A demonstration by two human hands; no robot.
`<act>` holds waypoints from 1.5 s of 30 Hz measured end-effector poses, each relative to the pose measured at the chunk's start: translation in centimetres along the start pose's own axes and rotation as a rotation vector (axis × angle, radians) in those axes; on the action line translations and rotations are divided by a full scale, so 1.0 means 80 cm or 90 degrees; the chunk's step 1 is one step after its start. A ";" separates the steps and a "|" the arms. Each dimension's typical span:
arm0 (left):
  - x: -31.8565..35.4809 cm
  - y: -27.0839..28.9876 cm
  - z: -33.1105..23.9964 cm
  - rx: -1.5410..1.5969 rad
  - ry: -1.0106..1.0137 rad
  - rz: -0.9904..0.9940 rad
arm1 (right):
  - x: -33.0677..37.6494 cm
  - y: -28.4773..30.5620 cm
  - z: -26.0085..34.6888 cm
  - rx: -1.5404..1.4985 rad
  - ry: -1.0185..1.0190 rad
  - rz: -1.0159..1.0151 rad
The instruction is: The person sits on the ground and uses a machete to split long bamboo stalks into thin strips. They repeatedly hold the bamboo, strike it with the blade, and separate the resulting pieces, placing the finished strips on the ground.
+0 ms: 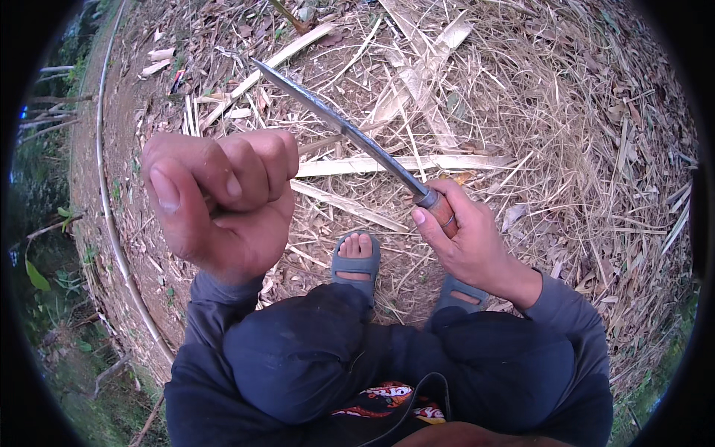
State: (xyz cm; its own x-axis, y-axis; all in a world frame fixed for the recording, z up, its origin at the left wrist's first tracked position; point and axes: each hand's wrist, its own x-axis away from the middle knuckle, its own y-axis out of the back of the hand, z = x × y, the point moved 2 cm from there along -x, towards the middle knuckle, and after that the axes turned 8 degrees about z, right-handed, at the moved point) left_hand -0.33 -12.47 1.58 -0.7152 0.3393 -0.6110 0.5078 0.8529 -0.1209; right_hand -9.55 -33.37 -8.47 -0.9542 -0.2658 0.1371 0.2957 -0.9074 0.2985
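My right hand [465, 242] is wrapped round the wooden handle of a machete [335, 119]. Its long, dark blade slants up and to the left, above the ground, and narrows to a point. Raised on the left is my left hand [223, 197], with the fingers curled in toward the palm and the thumb bent beside them. Nothing sticks out of this fist, and no object shows in the hollow by the thumb. The blade passes to the right of the left hand, apart from it in the picture.
Pale split strips [402, 164] and thin shavings [514, 97] litter the ground ahead. A long thin pole [108, 171] runs along the left, with green plants [45, 276] beyond. My sandalled foot [355, 261] and bent knees [298, 357] are below.
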 end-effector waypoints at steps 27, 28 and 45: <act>0.051 -0.040 0.015 -0.160 -0.090 0.140 | -0.010 -0.029 -0.065 0.081 0.210 0.010; 0.053 -0.038 0.018 -0.158 -0.075 0.131 | -0.009 -0.029 -0.066 0.099 0.214 -0.002; 0.053 -0.048 0.025 -0.210 -0.113 0.075 | -0.005 -0.015 -0.072 0.136 0.214 -0.014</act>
State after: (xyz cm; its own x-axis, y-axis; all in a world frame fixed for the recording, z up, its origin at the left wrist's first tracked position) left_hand -4.37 -15.08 -2.14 -0.5523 0.3925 -0.7355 0.3792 0.9040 0.1977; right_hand -9.78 -34.06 -14.29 -0.9114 -0.3709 -0.1785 0.2435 -0.8355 0.4927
